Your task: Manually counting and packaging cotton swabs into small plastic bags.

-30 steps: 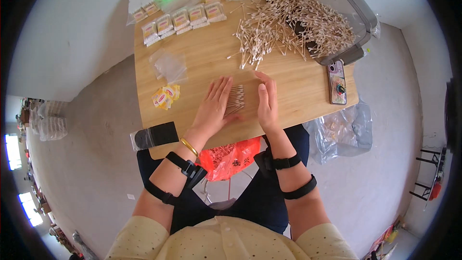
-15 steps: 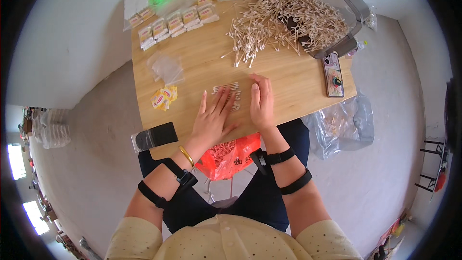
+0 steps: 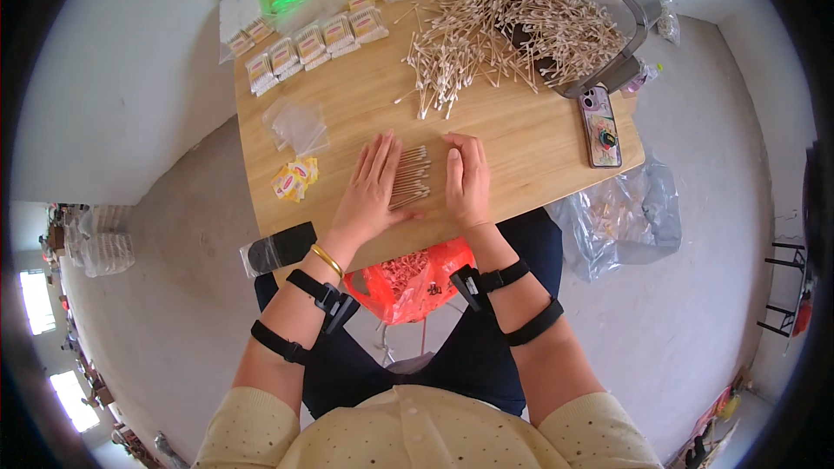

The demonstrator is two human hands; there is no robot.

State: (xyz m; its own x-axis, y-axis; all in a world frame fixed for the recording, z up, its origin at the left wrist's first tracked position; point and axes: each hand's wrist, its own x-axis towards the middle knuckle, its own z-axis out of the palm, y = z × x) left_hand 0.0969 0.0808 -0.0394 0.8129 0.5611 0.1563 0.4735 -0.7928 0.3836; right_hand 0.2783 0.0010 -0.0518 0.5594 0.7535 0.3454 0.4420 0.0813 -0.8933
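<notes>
Left hand (image 3: 369,193): flat, fingers straight, gripping nothing, against left ends of swab row (image 3: 413,178), which lies toward middle of desk's (image 3: 530,143) near edge. Right hand (image 3: 470,189): loosely curved, holding nothing, just beside row. Swab heap (image 3: 447,65) toward far right corner.

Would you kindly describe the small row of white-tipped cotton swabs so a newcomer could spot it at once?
On the pale wooden table, look toward its near edge. There, between the bare left hand and the bare right hand, lies the small row of white-tipped cotton swabs. Its sticks lie side by side, unlike the tangled heap of swabs farther away.
</notes>
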